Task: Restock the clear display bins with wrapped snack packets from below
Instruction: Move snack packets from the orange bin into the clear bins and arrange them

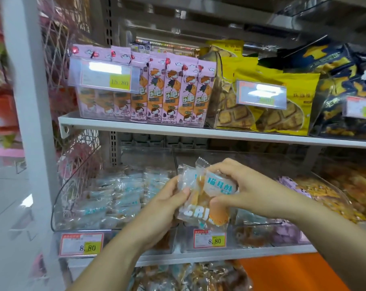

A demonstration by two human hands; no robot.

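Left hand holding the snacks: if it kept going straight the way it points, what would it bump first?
Probably the snack packets that the left hand already grips; past them the right hand. Depth is unclear.

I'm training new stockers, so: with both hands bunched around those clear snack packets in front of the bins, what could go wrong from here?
1. The left hand and right hand pinch several slippery snack packets at once; one could slide out and drop.
2. The left clear bin already looks well filled, so added packets may spill over its low front.
3. A tight squeeze might crush the crisp contents.
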